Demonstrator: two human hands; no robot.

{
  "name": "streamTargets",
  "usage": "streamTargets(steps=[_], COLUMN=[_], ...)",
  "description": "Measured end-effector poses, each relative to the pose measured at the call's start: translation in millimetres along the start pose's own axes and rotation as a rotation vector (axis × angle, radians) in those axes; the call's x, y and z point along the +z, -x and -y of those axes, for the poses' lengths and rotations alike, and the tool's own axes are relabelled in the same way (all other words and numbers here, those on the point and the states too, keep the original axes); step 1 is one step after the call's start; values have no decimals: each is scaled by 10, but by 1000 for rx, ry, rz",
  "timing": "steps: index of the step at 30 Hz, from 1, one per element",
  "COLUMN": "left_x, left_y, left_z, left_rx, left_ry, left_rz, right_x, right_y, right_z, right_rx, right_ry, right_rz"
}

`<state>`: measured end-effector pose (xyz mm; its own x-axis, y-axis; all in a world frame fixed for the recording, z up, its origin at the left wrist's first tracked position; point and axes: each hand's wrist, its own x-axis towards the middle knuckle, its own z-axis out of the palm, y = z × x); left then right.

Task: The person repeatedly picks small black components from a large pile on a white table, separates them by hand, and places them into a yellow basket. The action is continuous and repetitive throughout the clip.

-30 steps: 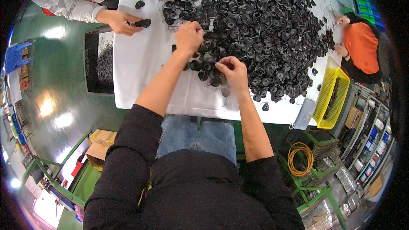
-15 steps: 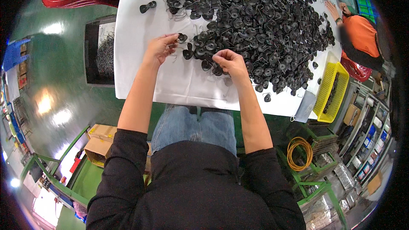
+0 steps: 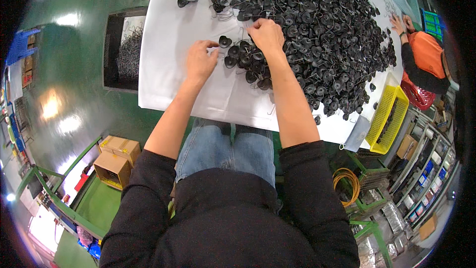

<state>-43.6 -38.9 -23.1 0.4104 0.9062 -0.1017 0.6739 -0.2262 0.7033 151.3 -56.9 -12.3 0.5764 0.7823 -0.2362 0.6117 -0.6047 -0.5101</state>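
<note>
My right hand (image 3: 268,35) has moved up the heap of round black wire-hooked pieces (image 3: 322,44).
Left hand (image 3: 200,63) loosely parted beside one piece (image 3: 224,41); right's grip, I can't tell.

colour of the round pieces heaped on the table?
Black; the round pieces show best in the head view.

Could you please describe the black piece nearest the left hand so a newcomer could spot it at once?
On the white table, find the large heap of black pieces and follow its left edge to the person's left hand. The small rounded piece lies just to the right of that hand. Unlike its neighbours, it sits at the upper left corner of its cluster.
</note>
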Motion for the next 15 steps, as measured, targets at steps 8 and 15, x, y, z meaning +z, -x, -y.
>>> streamTargets(steps=[8, 15], left_x=[456, 507], left_y=[31, -93], left_z=[-383, -405], left_rx=[215, 104], left_ry=[-193, -342], left_rz=[-26, 169], right_x=[-408, -405], right_y=[327, 558], right_z=[-432, -515], right_rx=[303, 160], right_ry=[-616, -123], right_rz=[317, 133])
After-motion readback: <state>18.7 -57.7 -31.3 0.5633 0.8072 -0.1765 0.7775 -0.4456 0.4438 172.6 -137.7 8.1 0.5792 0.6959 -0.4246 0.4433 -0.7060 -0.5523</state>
